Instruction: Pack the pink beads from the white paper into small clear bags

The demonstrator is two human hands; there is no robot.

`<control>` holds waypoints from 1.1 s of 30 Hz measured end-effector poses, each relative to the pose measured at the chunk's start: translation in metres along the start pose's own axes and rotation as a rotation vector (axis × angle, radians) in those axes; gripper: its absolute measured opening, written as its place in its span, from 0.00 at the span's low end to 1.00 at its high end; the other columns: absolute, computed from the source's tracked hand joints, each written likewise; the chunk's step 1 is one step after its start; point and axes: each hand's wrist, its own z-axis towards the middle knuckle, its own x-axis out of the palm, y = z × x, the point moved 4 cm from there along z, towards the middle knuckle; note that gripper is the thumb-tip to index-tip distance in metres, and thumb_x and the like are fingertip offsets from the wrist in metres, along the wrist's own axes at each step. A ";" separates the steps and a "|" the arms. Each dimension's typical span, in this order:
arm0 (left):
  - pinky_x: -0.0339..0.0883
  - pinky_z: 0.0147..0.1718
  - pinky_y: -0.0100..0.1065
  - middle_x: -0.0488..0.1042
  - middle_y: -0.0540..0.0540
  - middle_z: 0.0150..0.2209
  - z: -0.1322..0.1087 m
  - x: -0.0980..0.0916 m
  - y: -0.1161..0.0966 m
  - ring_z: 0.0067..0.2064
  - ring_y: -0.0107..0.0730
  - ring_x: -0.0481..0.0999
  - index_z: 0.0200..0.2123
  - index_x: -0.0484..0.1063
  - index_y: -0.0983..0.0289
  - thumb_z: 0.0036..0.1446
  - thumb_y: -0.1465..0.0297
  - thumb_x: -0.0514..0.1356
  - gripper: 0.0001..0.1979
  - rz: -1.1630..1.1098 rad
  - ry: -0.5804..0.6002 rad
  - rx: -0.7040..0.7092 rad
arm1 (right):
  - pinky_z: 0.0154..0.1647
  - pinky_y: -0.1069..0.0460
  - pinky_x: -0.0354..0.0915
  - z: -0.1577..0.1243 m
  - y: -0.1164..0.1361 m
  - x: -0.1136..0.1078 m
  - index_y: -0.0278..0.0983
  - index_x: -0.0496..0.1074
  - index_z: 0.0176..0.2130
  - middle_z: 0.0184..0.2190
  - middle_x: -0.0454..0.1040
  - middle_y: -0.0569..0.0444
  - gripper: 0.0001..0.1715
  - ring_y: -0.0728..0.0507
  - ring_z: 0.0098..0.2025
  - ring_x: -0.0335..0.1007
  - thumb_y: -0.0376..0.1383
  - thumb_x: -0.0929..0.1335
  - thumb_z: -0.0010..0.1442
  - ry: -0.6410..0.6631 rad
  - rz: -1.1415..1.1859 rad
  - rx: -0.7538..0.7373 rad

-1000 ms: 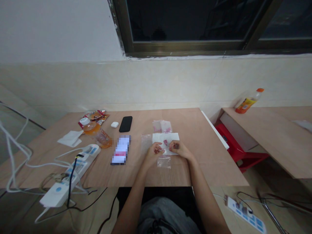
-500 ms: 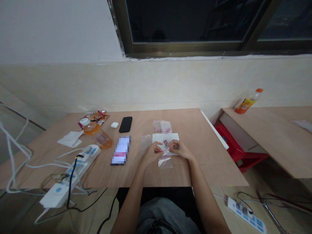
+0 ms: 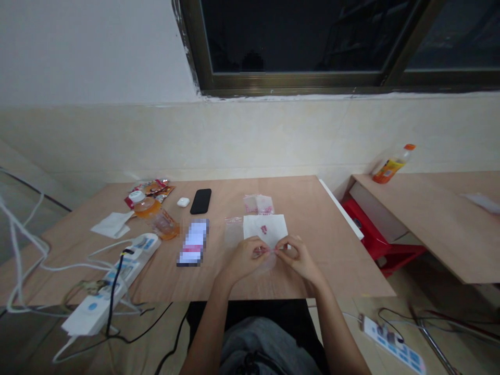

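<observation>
Wooden desk [image 3: 336,265], contents: 1 power strip [image 3: 135,255], 1 black phone [image 3: 200,201], 1 pixelated item [image 3: 194,242], 1 white paper sheet [image 3: 273,229] bearing 1 pink piece [image 3: 264,229], with 2 clear bags [image 3: 258,204] [image 3: 233,232] just behind and beside it. Left hand [image 3: 244,259] and right hand [image 3: 299,258]: both in narrow pinches, holding 1 small clear bag [image 3: 269,263] between them at the sheet's near edge.
</observation>
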 end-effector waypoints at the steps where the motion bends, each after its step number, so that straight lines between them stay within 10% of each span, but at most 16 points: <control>1: 0.65 0.38 0.32 0.76 0.54 0.33 -0.002 0.001 -0.005 0.37 0.34 0.73 0.31 0.76 0.62 0.55 0.70 0.58 0.07 0.024 0.013 0.008 | 0.43 0.48 0.60 -0.003 0.005 -0.001 0.39 0.72 0.33 0.31 0.74 0.53 0.05 0.44 0.36 0.67 0.38 0.68 0.60 0.009 -0.016 -0.011; 12: 0.60 0.37 0.33 0.74 0.52 0.30 -0.017 0.002 -0.033 0.35 0.33 0.71 0.30 0.74 0.61 0.58 0.69 0.56 0.08 0.235 0.018 0.101 | 0.41 0.48 0.58 -0.017 0.031 -0.007 0.40 0.73 0.32 0.29 0.74 0.54 0.12 0.44 0.35 0.67 0.40 0.64 0.65 0.124 -0.172 -0.061; 33: 0.62 0.40 0.35 0.77 0.53 0.34 -0.021 -0.018 -0.018 0.38 0.35 0.72 0.31 0.74 0.62 0.59 0.71 0.56 0.07 0.295 -0.028 0.053 | 0.41 0.47 0.58 -0.015 0.018 -0.017 0.38 0.71 0.35 0.30 0.73 0.52 0.12 0.43 0.34 0.67 0.41 0.63 0.66 0.031 -0.169 -0.019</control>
